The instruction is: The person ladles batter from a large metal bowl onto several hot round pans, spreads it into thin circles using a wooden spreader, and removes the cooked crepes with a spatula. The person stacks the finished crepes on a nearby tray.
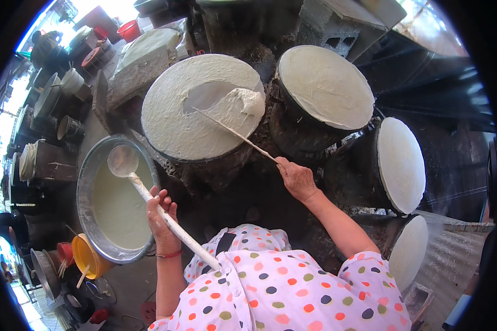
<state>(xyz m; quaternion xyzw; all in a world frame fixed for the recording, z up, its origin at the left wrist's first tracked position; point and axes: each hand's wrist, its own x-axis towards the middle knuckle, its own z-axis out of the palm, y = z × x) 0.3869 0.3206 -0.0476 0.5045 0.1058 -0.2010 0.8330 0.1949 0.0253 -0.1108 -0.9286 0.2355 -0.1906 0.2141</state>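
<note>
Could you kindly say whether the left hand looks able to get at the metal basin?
Likely yes: the left hand, though holding the ladle, appears beside the metal basin, nothing visible between.

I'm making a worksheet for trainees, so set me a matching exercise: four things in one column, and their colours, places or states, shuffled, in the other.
Things
1. Ladle
2. Stick
3. Basin
4. Bracelet

Places, colours, states
A. Grey, with pale liquid inside
B. In the right hand
C. Red
D. In the left hand

Right pairs: 1-D, 2-B, 3-A, 4-C
</note>
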